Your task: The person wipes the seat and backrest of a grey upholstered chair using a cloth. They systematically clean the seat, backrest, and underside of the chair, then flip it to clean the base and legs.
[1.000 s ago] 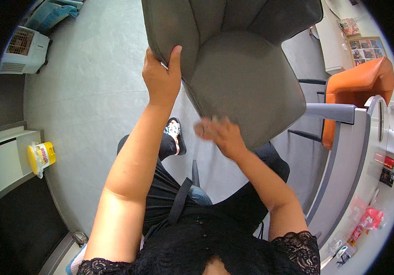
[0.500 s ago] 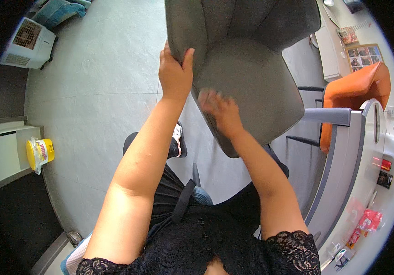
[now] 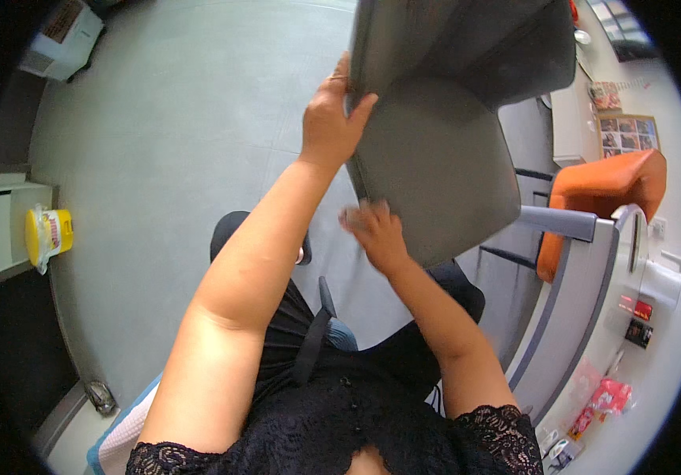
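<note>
A yellow tub (image 3: 49,236) sits at far left. The left hand (image 3: 332,119) pinches the side edge of a gray chair (image 3: 445,170) between thumb and fingers. The right hand (image 3: 384,237) (fingers blurred, so I cannot tell whether spread or together) is at the seat's left edge. The gray chair is in front of the person; farther right, an orange chair (image 3: 605,186).

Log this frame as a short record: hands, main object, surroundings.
Main object: gray chair, in front of the person
Left hand: gripping the left side of the backrest
Right hand: blurred, by the near left edge of the seat; anything held is unclear
Right side: orange chair
Left side: yellow tub, white appliance
</note>
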{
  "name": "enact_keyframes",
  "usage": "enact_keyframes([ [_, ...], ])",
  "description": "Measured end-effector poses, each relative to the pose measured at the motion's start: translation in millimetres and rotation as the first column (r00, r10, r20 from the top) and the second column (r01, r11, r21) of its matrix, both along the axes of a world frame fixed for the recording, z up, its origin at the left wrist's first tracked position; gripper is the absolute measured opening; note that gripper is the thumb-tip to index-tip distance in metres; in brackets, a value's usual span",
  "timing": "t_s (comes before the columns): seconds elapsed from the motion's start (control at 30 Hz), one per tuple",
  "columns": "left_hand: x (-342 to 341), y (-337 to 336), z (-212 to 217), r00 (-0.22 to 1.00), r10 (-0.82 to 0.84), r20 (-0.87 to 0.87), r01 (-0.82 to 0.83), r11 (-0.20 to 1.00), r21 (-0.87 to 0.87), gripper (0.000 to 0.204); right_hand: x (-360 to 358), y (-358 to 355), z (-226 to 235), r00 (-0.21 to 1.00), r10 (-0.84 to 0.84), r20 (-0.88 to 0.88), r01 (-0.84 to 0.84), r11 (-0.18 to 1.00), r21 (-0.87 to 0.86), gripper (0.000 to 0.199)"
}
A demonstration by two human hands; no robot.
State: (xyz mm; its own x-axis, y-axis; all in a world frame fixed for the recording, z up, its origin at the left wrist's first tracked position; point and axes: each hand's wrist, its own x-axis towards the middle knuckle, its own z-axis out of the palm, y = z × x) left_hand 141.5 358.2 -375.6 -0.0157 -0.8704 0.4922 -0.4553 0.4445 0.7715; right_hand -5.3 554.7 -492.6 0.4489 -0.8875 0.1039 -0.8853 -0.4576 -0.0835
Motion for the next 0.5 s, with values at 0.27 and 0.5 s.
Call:
enact_keyframes([
  [0.27, -24, 26, -44, 0.989, 0.107, -0.098, -0.106, 0.994, 0.010, 0.077, -120, 16, 59, 0.758, -0.422, 0.497, 0.423, 0.898, 0.118, 0.037],
  [0.5, -85, 152, -101, 0.753, -0.388, 0.531, 0.128, 0.878, 0.460, 0.075, -94, 67, 19, 0.693, -0.607, 0.390, 0.606, 0.783, 0.142, 0.037],
])
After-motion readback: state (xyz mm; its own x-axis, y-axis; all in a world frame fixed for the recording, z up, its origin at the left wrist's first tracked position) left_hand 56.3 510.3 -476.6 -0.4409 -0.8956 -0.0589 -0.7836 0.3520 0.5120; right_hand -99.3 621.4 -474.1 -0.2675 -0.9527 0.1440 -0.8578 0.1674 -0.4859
